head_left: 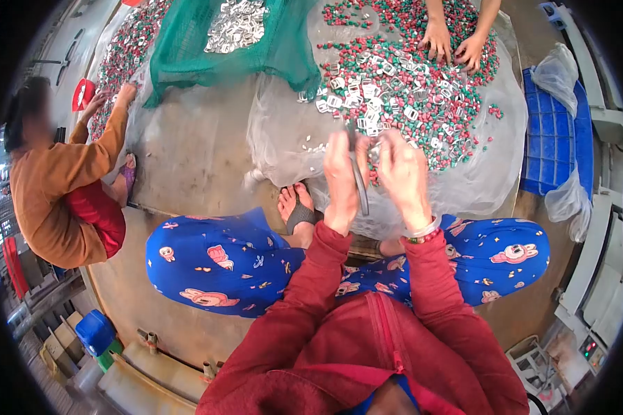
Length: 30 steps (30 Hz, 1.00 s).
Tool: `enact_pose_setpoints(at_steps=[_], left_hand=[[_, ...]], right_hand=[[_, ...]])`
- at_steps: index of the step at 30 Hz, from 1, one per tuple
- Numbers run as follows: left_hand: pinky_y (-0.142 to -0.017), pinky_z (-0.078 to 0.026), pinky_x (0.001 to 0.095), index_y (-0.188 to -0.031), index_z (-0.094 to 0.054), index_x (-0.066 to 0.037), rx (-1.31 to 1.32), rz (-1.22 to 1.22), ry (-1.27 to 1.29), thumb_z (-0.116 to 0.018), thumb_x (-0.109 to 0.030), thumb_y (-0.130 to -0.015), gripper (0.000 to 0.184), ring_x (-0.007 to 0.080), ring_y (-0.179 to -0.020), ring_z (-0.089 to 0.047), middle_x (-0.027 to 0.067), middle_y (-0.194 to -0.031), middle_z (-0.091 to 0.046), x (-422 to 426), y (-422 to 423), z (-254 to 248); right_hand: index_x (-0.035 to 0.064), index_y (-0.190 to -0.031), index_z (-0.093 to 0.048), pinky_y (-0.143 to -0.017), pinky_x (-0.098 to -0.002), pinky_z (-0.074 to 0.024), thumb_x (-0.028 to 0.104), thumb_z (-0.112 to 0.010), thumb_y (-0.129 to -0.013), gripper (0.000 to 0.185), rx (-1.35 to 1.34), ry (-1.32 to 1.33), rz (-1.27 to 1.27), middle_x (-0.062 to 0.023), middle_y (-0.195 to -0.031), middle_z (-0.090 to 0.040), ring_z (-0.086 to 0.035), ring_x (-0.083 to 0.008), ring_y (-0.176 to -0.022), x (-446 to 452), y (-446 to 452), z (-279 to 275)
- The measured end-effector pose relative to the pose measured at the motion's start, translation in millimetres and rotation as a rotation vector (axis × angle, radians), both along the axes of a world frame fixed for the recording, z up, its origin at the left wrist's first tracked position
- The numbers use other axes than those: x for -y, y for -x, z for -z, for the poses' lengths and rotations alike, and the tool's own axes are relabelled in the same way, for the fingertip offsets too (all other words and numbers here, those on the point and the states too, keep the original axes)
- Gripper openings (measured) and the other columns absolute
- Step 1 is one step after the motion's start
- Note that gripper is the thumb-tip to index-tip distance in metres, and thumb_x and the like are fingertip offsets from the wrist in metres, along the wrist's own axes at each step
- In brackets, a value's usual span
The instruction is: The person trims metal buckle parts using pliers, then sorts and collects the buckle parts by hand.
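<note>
My left hand (340,178) is closed around a slim dark-handled tool (360,187), whose exact kind I cannot make out. Close beside it, my right hand (405,176) has its fingers pinched together; what they hold, if anything, is too small and blurred to name. Both hands are over the near edge of a spread of red and green pellets (436,142). Pale metal buckles (372,114) lie loose among the pellets, just beyond my fingertips.
A co-worker's hands (453,48) touch the pile's far side. At left, another person (66,173) crouches by more pellets. A green net (180,55) holds a heap of buckles (237,28). To the right are a blue crate (548,138) and machinery (599,263).
</note>
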<state>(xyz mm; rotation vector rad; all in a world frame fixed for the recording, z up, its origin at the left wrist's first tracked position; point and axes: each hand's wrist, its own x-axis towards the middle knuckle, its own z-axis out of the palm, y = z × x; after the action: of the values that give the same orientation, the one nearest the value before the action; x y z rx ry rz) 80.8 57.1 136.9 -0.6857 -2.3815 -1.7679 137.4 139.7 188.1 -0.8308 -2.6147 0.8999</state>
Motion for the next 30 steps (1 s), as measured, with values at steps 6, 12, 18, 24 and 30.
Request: enact_pose_setpoints(at_steps=[6, 12, 18, 24, 30], left_hand=[[-0.062, -0.045, 0.0324, -0.088, -0.059, 0.001, 0.45, -0.053, -0.111, -0.061, -0.014, -0.088, 0.016, 0.0194, -0.069, -0.058, 0.0113, -0.078, -0.06, 8.7, 12.3, -2.4], [-0.06, -0.042, 0.0279, -0.11, -0.064, -0.005, 0.291, 0.27, -0.053, -0.065, -0.012, -0.085, 0.026, 0.0118, -0.067, -0.052, 0.0009, -0.076, -0.057, 6.3, 6.7, -2.4], [-0.06, -0.043, 0.0327, -0.1, -0.065, -0.002, 0.247, 0.217, 0.039, -0.07, -0.003, -0.075, 0.025, 0.0225, -0.067, -0.056, 0.0105, -0.076, -0.055, 1.3, -7.2, -6.0], [-0.06, -0.043, 0.0337, -0.09, -0.059, 0.001, 0.021, 0.164, -0.048, -0.064, 0.004, -0.077, 0.014, 0.0276, -0.069, -0.056, 0.0147, -0.08, -0.054, -5.8, -27.0, 11.5], [-0.058, -0.041, 0.0227, -0.098, -0.058, -0.004, 0.472, 0.119, -0.278, -0.071, -0.006, -0.079, 0.023, 0.0076, -0.066, -0.046, -0.0005, -0.077, -0.05, -1.3, -16.3, -4.9]], right_hand=[[0.002, -0.092, -0.061, -0.057, -0.0348, -0.0467, 0.01, -0.049, -0.091, 0.014, -0.207, 0.299, 0.074, -0.0146, -0.075, -0.064, -0.062, -0.0262, -0.064, 15.3, 1.9, 24.0], [-0.0004, -0.091, -0.062, -0.056, -0.0288, -0.0443, 0.011, -0.049, -0.092, 0.017, -0.172, 0.507, 0.221, -0.0065, -0.071, -0.062, -0.054, -0.0114, -0.06, -9.0, 1.2, 22.1], [-0.0014, -0.091, -0.062, -0.052, -0.0254, -0.0408, 0.011, -0.047, -0.093, 0.019, -0.227, 0.564, 0.221, -0.0046, -0.068, -0.061, -0.05, -0.0076, -0.055, -9.7, -1.7, 28.7], [0.0009, -0.095, -0.061, -0.044, -0.0179, -0.0317, 0.013, -0.048, -0.094, 0.017, -0.27, 0.676, 0.309, 0.002, -0.065, -0.057, -0.042, -0.0013, -0.051, -12.9, -4.2, 46.1], [-0.0012, -0.092, -0.061, -0.051, -0.0313, -0.0426, 0.013, -0.051, -0.092, 0.018, -0.302, 0.557, 0.23, -0.0079, -0.065, -0.062, -0.056, -0.0126, -0.055, -5.6, 11.1, 23.9]])
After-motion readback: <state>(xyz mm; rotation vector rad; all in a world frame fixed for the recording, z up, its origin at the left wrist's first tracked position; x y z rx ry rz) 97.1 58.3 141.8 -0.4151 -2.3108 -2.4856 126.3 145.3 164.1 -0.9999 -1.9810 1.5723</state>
